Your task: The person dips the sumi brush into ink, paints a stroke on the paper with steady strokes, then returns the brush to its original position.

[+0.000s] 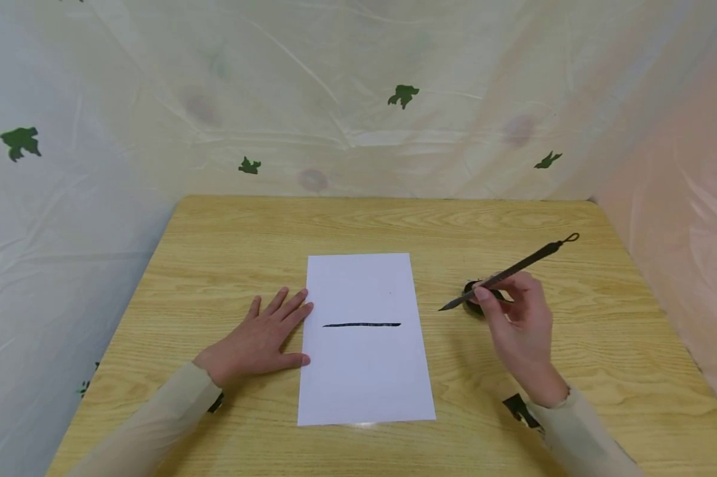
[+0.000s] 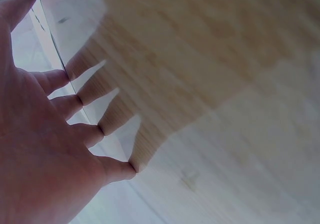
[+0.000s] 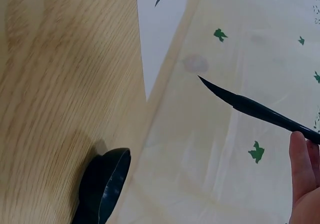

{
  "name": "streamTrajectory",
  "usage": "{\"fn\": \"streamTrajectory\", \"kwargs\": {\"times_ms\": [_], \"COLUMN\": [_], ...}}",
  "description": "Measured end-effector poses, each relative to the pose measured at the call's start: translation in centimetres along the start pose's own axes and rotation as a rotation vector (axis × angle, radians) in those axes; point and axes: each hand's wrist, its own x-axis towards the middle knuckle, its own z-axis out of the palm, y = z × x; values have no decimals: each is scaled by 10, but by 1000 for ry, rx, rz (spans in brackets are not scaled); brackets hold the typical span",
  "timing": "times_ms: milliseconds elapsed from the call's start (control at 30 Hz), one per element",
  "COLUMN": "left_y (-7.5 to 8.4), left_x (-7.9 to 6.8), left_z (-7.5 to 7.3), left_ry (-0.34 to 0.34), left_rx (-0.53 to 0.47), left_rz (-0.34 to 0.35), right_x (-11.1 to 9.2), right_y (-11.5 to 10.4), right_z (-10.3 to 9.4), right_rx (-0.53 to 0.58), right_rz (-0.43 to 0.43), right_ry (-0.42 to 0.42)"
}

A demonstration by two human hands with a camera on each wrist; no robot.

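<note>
A white sheet of paper [image 1: 364, 338] lies on the wooden table [image 1: 227, 245], with one black horizontal stroke [image 1: 361, 324] across its middle. My left hand [image 1: 262, 336] lies flat beside the paper's left edge, fingers spread, thumb and fingertips touching that edge. My right hand [image 1: 516, 318] pinches a dark brush [image 1: 510, 270], held tilted with its pointed tip [image 1: 443, 309] off the paper's right side. Behind the right hand sits a small black ink dish [image 1: 474, 291], partly hidden. In the right wrist view the brush [image 3: 255, 108] hangs above the dish [image 3: 102, 184].
A pale plastic sheet with green leaf prints [image 1: 403, 95] walls the table at the back and both sides. The table's right edge [image 1: 662, 298] runs close to the plastic. Bare wood surrounds the paper.
</note>
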Motion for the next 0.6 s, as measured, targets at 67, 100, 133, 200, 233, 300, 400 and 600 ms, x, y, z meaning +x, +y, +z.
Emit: {"fn": "streamTrajectory", "kwargs": {"times_ms": [67,100,133,200,233,300,400,600], "left_y": [0,1,1,1,1,1,1,1], "left_x": [0,0,0,-1,-1,-1,-1,0], "left_z": [0,0,0,0,0,0,0,1], "left_ry": [-2,-3,-6,-13,-16,-17,-16,-15], "left_rx": [-1,-2,-3,-5,-5,-3,3,3], "left_rz": [1,-1,-2,-4,-5,-6,-6,-9], "right_x": [0,0,0,1,1,3,6,8], "right_y": [-1,-2,-2,-4,-5,-8,-11,-12], "right_z": [-3,-5,-6,-11,-13,-18,-26,-44], "right_rx": [7,4,-10,3,24,23,64,-38], "right_rz": [-2,-3,-4,-2,0,3,-6,-25], "right_ry": [-1,-3,-4,-11,-13,-22,-31,-31]}}
